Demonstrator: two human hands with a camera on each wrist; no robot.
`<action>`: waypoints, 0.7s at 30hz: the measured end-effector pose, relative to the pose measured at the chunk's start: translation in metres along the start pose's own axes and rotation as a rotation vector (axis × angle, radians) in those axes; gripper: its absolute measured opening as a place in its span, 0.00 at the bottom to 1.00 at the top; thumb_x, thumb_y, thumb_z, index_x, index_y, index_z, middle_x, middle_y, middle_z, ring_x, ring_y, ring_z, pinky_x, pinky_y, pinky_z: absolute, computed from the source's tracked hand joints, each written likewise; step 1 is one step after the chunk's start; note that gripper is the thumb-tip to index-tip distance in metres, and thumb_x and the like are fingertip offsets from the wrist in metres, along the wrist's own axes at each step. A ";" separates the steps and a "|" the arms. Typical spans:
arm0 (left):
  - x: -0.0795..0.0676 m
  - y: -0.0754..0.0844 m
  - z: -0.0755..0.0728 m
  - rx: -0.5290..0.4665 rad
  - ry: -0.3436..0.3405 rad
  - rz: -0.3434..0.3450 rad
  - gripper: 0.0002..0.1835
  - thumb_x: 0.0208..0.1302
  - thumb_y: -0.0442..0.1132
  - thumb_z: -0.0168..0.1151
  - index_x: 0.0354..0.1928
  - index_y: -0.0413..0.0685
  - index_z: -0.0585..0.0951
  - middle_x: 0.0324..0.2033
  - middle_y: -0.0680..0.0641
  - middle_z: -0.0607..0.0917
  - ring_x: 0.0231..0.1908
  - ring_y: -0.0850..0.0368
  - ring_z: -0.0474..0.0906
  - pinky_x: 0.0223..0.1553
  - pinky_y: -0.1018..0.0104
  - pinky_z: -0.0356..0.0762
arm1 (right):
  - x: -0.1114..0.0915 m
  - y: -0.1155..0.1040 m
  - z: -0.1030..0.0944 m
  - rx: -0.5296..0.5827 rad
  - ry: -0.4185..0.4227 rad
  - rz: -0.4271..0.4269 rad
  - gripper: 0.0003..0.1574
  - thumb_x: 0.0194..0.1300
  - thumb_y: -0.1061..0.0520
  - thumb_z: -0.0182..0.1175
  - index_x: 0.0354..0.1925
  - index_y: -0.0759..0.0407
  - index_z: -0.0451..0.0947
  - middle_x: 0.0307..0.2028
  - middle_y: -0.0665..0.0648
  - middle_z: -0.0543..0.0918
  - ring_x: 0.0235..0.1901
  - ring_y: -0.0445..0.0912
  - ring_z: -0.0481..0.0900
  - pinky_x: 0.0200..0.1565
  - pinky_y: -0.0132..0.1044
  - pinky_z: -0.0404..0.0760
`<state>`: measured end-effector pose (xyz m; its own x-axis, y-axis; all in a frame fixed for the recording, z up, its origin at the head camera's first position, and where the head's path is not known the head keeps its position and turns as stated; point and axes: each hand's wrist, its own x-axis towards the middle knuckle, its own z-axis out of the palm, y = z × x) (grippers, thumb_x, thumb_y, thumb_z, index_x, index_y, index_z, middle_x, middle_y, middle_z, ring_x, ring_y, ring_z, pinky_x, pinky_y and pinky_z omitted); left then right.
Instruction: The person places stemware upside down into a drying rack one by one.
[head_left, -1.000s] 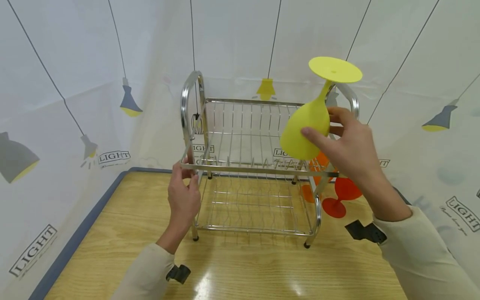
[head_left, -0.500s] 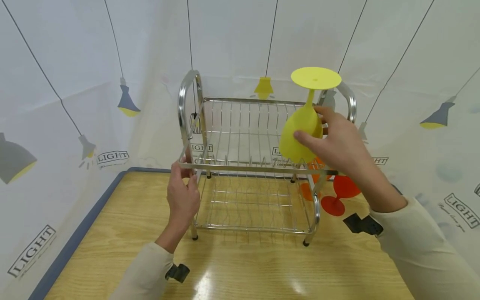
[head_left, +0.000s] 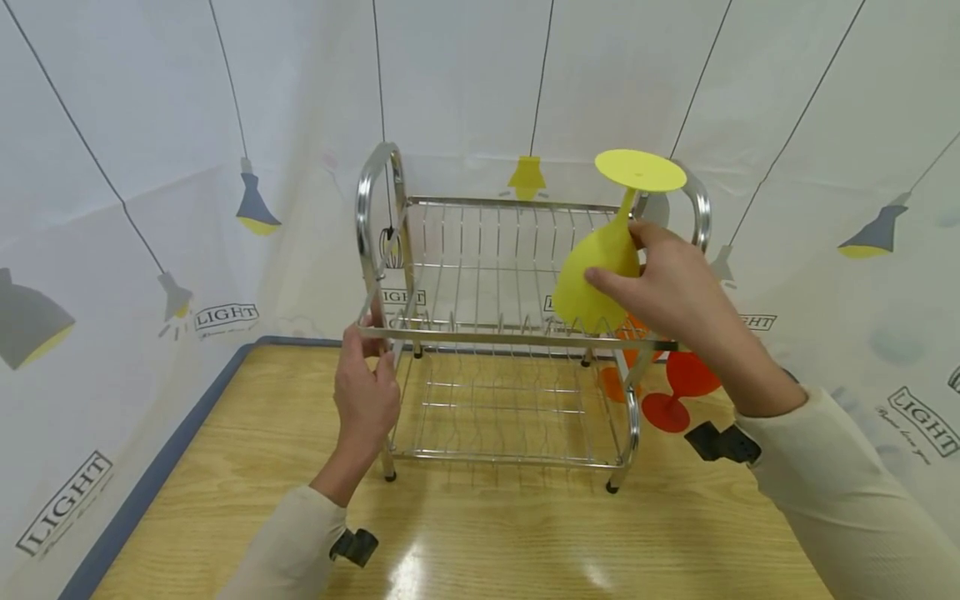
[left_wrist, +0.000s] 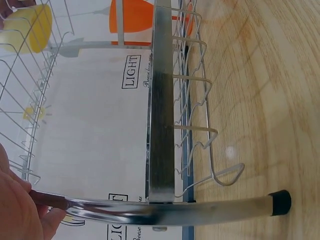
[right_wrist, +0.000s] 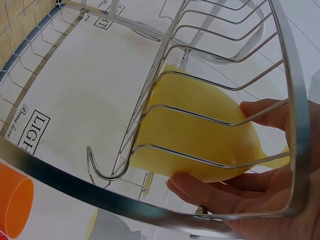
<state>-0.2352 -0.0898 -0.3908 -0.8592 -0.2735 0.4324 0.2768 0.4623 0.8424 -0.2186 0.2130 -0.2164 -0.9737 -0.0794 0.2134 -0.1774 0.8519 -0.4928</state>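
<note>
A two-tier metal dish rack (head_left: 480, 340) stands on the table. My right hand (head_left: 675, 287) holds a yellow plastic goblet (head_left: 596, 275) by its bowl, upside down with its foot uppermost, at the right end of the upper tier. In the right wrist view, the goblet (right_wrist: 195, 125) shows behind the tier's wires, its rim close to or against them; contact is hard to tell. Thumb and fingers of my left hand (head_left: 365, 387) grip the rack's left front corner at upper-tier height. The left wrist view shows that hand (left_wrist: 20, 205) around the frame tube.
An orange goblet (head_left: 613, 385) and a red goblet (head_left: 692, 375) are by the rack's right side, partly hidden by the rack and my right arm. Wire slots (head_left: 502, 408) line the lower tier. A sheet printed with lamps (head_left: 465, 92) surrounds the wooden table (head_left: 510, 533).
My right hand has lowered the yellow goblet and shifted it slightly left, bringing its rim down to the upper tier's front bar in view. My left hand stays on the rack.
</note>
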 end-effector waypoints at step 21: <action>0.000 -0.002 0.000 0.008 -0.004 0.016 0.24 0.67 0.28 0.54 0.64 0.46 0.66 0.44 0.42 0.80 0.40 0.48 0.76 0.30 0.60 0.71 | -0.002 -0.004 0.000 -0.009 -0.011 0.017 0.53 0.64 0.35 0.57 0.73 0.64 0.52 0.65 0.69 0.70 0.57 0.63 0.76 0.46 0.53 0.83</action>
<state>-0.2360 -0.0910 -0.3925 -0.8564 -0.2629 0.4444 0.2870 0.4732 0.8329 -0.2162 0.2102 -0.2150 -0.9782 -0.0704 0.1955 -0.1594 0.8575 -0.4891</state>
